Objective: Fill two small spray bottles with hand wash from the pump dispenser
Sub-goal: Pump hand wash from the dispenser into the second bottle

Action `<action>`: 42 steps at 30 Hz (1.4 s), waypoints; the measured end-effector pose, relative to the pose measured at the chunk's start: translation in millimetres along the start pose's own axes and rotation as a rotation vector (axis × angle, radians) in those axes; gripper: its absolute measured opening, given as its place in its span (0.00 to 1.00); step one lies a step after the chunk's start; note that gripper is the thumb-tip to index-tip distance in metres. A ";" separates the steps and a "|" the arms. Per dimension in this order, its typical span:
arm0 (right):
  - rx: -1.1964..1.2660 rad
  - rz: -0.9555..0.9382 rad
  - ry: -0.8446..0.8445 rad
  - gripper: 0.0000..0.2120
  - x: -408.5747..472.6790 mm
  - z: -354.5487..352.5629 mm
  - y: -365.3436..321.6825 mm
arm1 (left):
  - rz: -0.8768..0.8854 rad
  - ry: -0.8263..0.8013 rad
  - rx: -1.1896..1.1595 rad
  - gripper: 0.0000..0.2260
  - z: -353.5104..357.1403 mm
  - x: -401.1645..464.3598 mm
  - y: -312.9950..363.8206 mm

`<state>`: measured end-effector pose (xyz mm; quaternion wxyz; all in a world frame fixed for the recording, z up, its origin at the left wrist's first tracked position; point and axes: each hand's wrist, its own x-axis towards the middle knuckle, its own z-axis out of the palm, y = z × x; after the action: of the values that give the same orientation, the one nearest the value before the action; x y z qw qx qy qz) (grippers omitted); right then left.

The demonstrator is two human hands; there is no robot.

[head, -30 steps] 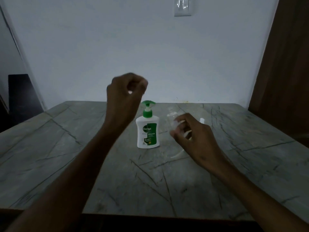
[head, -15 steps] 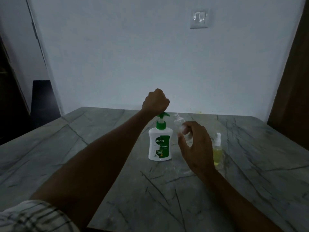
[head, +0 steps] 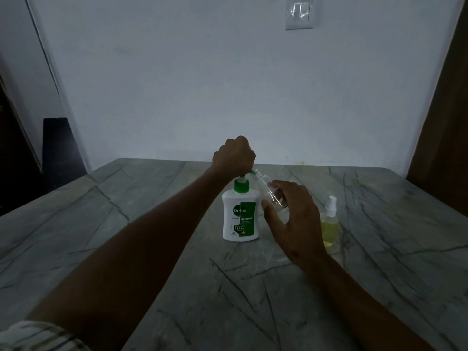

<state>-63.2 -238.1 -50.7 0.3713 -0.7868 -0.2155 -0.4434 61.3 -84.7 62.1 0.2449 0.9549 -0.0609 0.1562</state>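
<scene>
My left hand [head: 234, 155], clenched into a fist, rests on the green pump head of the Dettol hand wash dispenser [head: 240, 215], which stands upright on the marble-patterned table [head: 101, 236]. My right hand [head: 291, 219] grasps an uncapped clear spray bottle [head: 269, 192], tilted so its open neck sits just beside the spout, hidden under my fist. I judge this the filling of the second bottle: a capped spray bottle of yellow liquid [head: 329, 224] already stands just right of my right hand. The next move calls for a steady downward press with neck held under spout; misalignment would spill soap. A light switch [head: 299, 13] hangs on the wall behind. Low light obscures the clear bottle's fill level.
</scene>
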 end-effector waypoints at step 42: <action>-0.021 0.180 -0.018 0.24 -5.8 4.4 9.0 | -0.112 0.023 0.083 0.05 -15.0 -31.1 27.8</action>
<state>-57.8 -240.4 -60.7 0.3994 -0.8108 -0.1428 -0.4032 22.6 -100.5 76.9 0.2140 0.9643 0.0018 0.1557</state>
